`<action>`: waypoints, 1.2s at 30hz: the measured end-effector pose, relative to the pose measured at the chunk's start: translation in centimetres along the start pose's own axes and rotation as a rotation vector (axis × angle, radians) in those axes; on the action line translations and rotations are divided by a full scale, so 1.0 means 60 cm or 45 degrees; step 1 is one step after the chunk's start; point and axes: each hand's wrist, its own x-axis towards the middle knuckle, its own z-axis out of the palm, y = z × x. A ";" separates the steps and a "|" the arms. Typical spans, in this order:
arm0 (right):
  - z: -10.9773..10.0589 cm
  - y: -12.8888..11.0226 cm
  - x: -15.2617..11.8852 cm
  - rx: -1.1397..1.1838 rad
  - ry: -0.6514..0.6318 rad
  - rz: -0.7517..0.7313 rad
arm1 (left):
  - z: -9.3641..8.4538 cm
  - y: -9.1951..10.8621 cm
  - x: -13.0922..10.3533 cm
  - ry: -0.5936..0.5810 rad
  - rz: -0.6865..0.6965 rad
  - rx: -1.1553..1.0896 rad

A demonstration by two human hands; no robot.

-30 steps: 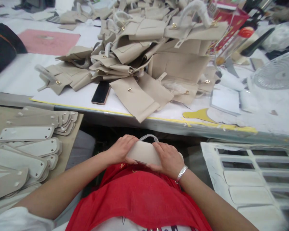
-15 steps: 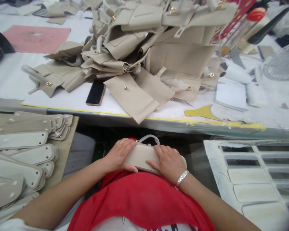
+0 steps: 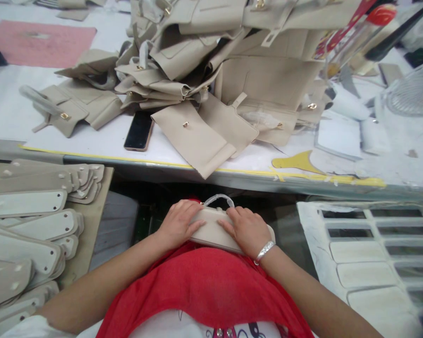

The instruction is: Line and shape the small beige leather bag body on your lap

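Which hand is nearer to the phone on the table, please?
The left hand. It is on the left part of the beige bag, nearer the body than the phone; the right hand is on the bag's right part, farther across.

I can read no text, label, brand, number or sign from here; the print on the glossy red packet (image 3: pixel 353 29) and the dark marks on the white cloth shirt (image 3: pixel 176 325) give me no legible letters.

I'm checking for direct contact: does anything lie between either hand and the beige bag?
Nothing visible: the left hand and right hand both rest directly on the beige bag. The wrapped handle arches at the far edge, covering neither.
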 end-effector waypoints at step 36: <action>0.037 0.123 -0.091 1.042 0.111 0.265 | 0.004 0.083 0.065 -0.256 0.145 0.108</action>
